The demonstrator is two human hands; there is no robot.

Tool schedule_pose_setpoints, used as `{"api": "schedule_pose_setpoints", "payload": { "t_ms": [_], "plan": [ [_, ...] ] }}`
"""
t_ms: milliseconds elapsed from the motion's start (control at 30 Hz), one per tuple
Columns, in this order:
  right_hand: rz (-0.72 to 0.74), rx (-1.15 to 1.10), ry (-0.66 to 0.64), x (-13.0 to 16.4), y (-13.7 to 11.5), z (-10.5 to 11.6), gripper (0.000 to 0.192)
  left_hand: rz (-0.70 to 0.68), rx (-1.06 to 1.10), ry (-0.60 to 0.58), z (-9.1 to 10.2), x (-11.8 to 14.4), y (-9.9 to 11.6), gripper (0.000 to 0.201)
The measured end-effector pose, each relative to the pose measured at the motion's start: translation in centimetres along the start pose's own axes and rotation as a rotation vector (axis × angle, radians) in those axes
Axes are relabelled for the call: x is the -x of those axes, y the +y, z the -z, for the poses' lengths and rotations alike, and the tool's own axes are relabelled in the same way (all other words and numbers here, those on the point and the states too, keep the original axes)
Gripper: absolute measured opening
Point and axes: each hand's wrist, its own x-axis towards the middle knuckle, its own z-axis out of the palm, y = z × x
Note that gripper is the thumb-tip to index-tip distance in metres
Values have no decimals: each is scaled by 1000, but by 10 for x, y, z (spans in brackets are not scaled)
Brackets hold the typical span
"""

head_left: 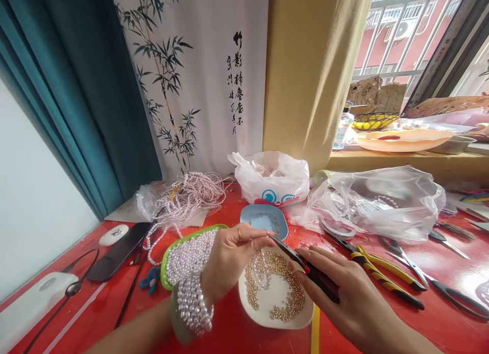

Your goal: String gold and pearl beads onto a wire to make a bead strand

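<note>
My left hand [233,254] is closed in a pinch, with a short strand of pale pearl beads [263,275] hanging below its fingertips. In my right hand [344,282] are small pliers [311,272] with black and red handles. Their jaw tips meet my left fingertips; whatever tiny part lies between is too small to make out. Beneath both hands is a white dish [277,321] with loose gold beads [294,293]. A green tray [166,272] heaped with pearl beads [191,257] sits beside my left wrist, which wears several rows of pearls.
Behind the dish stand a blue tray [263,216] and a white plastic bag [271,181]. Tangled pearl strands [191,201] lie at the back left, near a black phone [118,254]. Yellow-black pliers [385,277], scissors [408,262] and a clear bag [382,201] occupy the right.
</note>
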Motion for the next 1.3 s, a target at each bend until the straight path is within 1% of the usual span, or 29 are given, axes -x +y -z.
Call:
{"api": "schedule_pose_setpoints", "payload": {
  "t_ms": [100,200,367,500,633,767,867,933,1000,1067,1167,1300],
  "plan": [
    [56,65,75,2,-1,-2,24,34,25,15,-2,5,4,10],
    [107,151,149,4,-4,-5,27,71,61,58,-7,11,10,10],
    [118,217,211,6,-7,-7,29,155,158,118,-13,14,12,12],
    [117,207,187,3,-8,-6,27,217,269,159,-14,13,7,12],
    [112,181,173,2,-7,-5,26,206,313,190,-14,12,3,11],
    [100,171,160,3,-5,-4,25,152,301,171,-12,11,4,10],
    [87,221,158,1,-3,-2,26,78,262,154,-11,8,6,8],
    [82,262,158,0,-2,0,26,63,233,149,-9,7,7,7],
    [80,282,153,0,-2,2,27,89,217,140,-9,7,7,7],
    [80,262,132,-1,-2,3,27,128,250,126,-9,6,6,8],
    [75,199,88,-1,-1,4,30,201,388,105,-9,6,4,9],
    [61,200,127,-2,-3,6,29,293,542,97,-11,4,5,10]
  ]
}}
